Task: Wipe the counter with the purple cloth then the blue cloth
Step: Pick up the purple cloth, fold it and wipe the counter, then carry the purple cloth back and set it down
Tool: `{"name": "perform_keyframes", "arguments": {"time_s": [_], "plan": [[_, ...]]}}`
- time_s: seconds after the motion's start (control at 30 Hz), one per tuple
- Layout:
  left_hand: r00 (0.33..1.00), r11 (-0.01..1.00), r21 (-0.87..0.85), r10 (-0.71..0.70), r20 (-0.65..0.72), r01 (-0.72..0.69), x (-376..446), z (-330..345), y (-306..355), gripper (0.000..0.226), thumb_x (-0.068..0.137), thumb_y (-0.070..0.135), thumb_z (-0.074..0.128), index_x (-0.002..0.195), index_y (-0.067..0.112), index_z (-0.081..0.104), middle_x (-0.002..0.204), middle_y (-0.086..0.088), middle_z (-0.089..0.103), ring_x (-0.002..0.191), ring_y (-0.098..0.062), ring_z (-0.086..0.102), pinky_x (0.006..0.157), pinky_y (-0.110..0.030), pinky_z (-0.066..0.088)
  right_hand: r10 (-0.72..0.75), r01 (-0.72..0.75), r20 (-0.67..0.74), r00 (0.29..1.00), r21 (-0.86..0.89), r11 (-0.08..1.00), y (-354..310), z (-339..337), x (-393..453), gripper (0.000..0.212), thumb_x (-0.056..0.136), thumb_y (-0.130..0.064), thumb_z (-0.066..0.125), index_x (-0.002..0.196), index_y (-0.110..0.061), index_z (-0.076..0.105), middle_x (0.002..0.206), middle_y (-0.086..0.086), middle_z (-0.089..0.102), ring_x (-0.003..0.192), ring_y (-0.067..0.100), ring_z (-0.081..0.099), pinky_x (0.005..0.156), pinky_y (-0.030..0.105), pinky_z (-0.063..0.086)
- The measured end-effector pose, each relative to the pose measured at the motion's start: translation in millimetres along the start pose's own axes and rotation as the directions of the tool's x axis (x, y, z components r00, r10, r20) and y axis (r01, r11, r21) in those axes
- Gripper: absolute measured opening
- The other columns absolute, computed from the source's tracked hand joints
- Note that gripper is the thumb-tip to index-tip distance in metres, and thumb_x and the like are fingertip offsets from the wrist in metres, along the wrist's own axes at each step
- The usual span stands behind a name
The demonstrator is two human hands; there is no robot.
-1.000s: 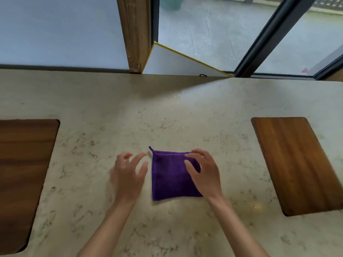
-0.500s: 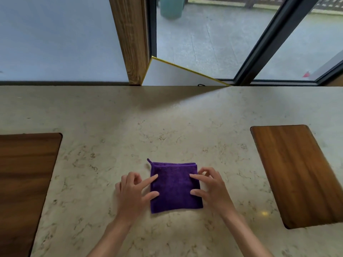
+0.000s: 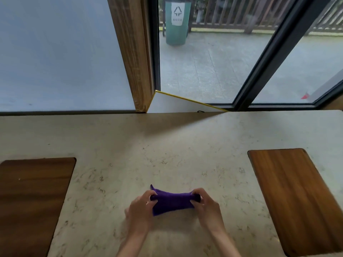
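The folded purple cloth (image 3: 172, 202) is held between both hands just above the beige marbled counter (image 3: 167, 154), near its front middle. My left hand (image 3: 141, 210) pinches the cloth's left edge. My right hand (image 3: 206, 206) pinches its right edge. The cloth sags a little in the middle, and a small loop sticks out at its far left corner. No blue cloth is in view.
A dark wooden inset panel (image 3: 31, 201) lies in the counter at the left, a lighter wooden one (image 3: 297, 197) at the right. Behind the counter's far edge stand a wooden post (image 3: 131, 52) and glass doors, with a green bin (image 3: 177, 21) outside.
Both hands went from resting flat on the cloth to gripping its left and right edges and raising it off the counter. The camera has tilted up, showing more of the doors.
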State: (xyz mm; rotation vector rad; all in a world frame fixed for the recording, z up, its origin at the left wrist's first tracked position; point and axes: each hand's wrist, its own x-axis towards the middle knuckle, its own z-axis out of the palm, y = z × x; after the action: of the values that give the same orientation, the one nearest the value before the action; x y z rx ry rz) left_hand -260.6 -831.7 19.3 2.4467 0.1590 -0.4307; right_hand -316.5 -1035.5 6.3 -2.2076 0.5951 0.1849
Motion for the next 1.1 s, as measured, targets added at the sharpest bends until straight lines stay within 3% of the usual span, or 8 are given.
{"name": "perform_keyframes", "arguments": {"time_s": [0.1, 0.27, 0.4, 0.5, 0.6, 0.83, 1.0, 1.1], "plan": [[0.999, 0.976, -0.212, -0.045, 0.014, 0.047, -10, -19, 12, 0.022, 0.093, 0.014, 0.063, 0.097, 0.034, 0.070, 0.089, 0.009, 0.078, 0.088, -0.015, 0.074, 0.085, -0.041, 0.057, -0.030, 0.031, -0.015, 0.999, 0.159, 0.987, -17, -20, -14, 0.019, 0.091, -0.010, 0.068, 0.094, -0.028, 0.066, 0.084, -0.017, 0.075, 0.086, -0.005, 0.070, 0.069, 0.010, 0.050], [0.999, 0.880, -0.472, 0.030, -0.035, -0.043, -46, -66, 33, 0.040, 0.093, 0.008, 0.064, 0.084, 0.046, 0.071, 0.084, 0.015, 0.078, 0.084, -0.003, 0.072, 0.071, -0.012, 0.053, -0.125, 0.137, -0.058, 0.990, 0.343, 0.929, -52, -60, -43, 0.029, 0.090, -0.005, 0.069, 0.092, -0.034, 0.072, 0.090, -0.011, 0.076, 0.080, 0.010, 0.074, 0.063, 0.020, 0.057], [0.992, 0.842, -0.527, 0.073, -0.100, -0.115, -90, -112, 47, 0.035, 0.100, 0.016, 0.056, 0.091, 0.048, 0.067, 0.085, 0.010, 0.075, 0.079, -0.005, 0.071, 0.069, -0.021, 0.058, -0.254, 0.271, -0.095, 0.963, 0.384, 0.883, -88, -85, -73, 0.031, 0.090, -0.006, 0.070, 0.091, -0.036, 0.073, 0.088, -0.008, 0.075, 0.077, 0.014, 0.074, 0.063, 0.021, 0.058], [0.983, 0.816, -0.557, 0.068, -0.169, -0.152, -122, -148, 46, 0.036, 0.102, 0.020, 0.052, 0.089, 0.049, 0.066, 0.082, 0.008, 0.076, 0.080, 0.004, 0.068, 0.059, -0.008, 0.052, -0.353, 0.352, -0.075, 0.933, 0.398, 0.847, -122, -96, -96, 0.033, 0.089, -0.004, 0.072, 0.089, -0.036, 0.073, 0.085, -0.004, 0.076, 0.071, 0.013, 0.074, 0.060, 0.020, 0.058], [0.960, 0.829, -0.525, 0.051, -0.275, -0.195, -149, -189, 32, 0.027, 0.102, 0.021, 0.052, 0.097, 0.044, 0.064, 0.086, 0.023, 0.074, 0.083, 0.008, 0.067, 0.061, -0.002, 0.049, -0.460, 0.441, -0.053, 0.886, 0.398, 0.804, -162, -93, -116, 0.034, 0.086, -0.002, 0.075, 0.088, -0.036, 0.075, 0.083, -0.003, 0.077, 0.066, 0.018, 0.074, 0.058, 0.024, 0.059], [0.897, 0.813, -0.541, -0.053, -0.438, -0.215, -203, -282, -41, 0.026, 0.096, 0.023, 0.064, 0.094, 0.049, 0.069, 0.088, 0.028, 0.076, 0.088, 0.006, 0.071, 0.067, -0.009, 0.057, -0.600, 0.534, 0.029, 0.800, 0.424, 0.732, -251, -30, -166, 0.029, 0.084, 0.000, 0.077, 0.089, -0.029, 0.076, 0.082, 0.000, 0.080, 0.076, 0.013, 0.076, 0.069, 0.028, 0.062], [0.840, 0.743, -0.627, -0.172, -0.515, -0.232, -232, -346, -137, 0.032, 0.087, 0.007, 0.073, 0.089, 0.038, 0.079, 0.085, 0.007, 0.082, 0.086, -0.014, 0.076, 0.080, -0.030, 0.060, -0.661, 0.559, 0.113, 0.742, 0.439, 0.703, -312, 54, -211, 0.032, 0.082, -0.001, 0.079, 0.087, -0.033, 0.078, 0.084, -0.003, 0.081, 0.080, 0.012, 0.077, 0.075, 0.032, 0.063], [0.816, 0.712, -0.652, -0.198, -0.542, -0.261, -242, -389, -201, 0.037, 0.086, -0.002, 0.070, 0.085, 0.034, 0.078, 0.081, 0.007, 0.082, 0.079, -0.010, 0.076, 0.071, -0.022, 0.056, -0.690, 0.566, 0.141, 0.710, 0.469, 0.678, -355, 113, -242, 0.039, 0.083, -0.003, 0.079, 0.085, -0.042, 0.078, 0.084, -0.005, 0.081, 0.078, 0.009, 0.077, 0.066, 0.026, 0.063]]}}
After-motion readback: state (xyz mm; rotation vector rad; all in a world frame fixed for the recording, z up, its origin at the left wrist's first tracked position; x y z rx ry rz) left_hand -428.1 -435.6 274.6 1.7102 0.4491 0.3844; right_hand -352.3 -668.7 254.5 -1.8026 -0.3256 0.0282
